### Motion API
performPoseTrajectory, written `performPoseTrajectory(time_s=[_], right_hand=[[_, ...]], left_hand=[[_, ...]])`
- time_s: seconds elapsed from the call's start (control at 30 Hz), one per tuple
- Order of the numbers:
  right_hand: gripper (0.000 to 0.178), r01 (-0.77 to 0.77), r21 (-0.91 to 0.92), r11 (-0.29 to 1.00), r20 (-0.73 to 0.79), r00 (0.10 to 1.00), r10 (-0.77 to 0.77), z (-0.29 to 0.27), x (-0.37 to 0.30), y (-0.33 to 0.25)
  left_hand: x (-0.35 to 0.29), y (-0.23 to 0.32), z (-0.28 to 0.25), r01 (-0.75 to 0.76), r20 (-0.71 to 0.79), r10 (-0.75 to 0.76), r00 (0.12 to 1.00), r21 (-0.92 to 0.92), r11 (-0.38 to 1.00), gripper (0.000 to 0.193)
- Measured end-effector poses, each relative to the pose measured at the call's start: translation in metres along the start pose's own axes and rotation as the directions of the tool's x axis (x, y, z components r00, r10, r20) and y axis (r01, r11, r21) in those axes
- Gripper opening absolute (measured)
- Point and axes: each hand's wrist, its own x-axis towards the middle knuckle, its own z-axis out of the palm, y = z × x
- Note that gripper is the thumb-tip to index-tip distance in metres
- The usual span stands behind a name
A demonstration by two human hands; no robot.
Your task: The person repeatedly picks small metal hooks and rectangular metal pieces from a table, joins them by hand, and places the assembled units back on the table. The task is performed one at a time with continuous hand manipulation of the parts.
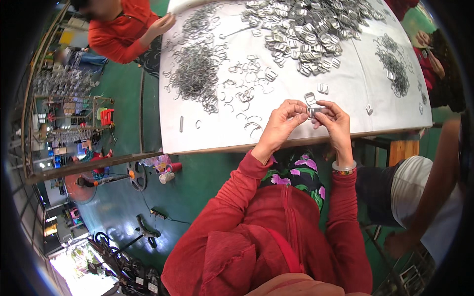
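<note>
Just over the near edge of the white-covered table [340,120], both my hands meet at a small silvery metal buckle [310,98]. My left hand [284,123] pinches it from the left side with thumb and fingertips. From the right, my right hand [335,122] grips its lower part, thumb on top; a light bangle circles that wrist. The fingers partly cover the buckle, and whether a second piece is joined to it I cannot tell. A single similar buckle [322,89] lies just beyond my fingertips. A large heap of metal buckles [306,37] spreads farther back.
Piles of thin curved metal pieces [195,69] cover the table's left side, and another pile [393,66] lies at the right. A person in an orange-red top [123,32] is at the far left; other people are along the right side. A fan [89,182] stands left on the green floor.
</note>
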Motion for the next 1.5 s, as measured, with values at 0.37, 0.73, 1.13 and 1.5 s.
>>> performPoseTrajectory(time_s=[0.37,0.73,1.13,1.5], right_hand=[[0.020,0.139,-0.005,0.990,-0.173,0.975,-0.138,0.025,-0.024,0.003],[0.027,0.214,-0.579,0.787,-0.095,0.941,-0.325,-0.024,0.028,-0.017],[0.011,0.115,-0.154,0.981,-0.175,0.974,-0.142,-0.005,0.004,0.011],[0.020,0.237,-0.209,0.949,-0.096,0.961,-0.261,0.027,-0.067,-0.027]], left_hand=[[0.010,0.008,0.006,-0.160,0.004,0.177,0.984,0.454,0.877,0.009],[-0.004,0.010,0.004,-0.004,0.025,0.005,1.000,-0.004,1.000,0.008],[-0.032,0.012,0.002,-0.319,0.139,0.289,0.947,0.493,0.809,0.009],[-0.052,0.017,0.006,-0.427,0.192,0.389,0.901,0.552,0.716,0.007]])
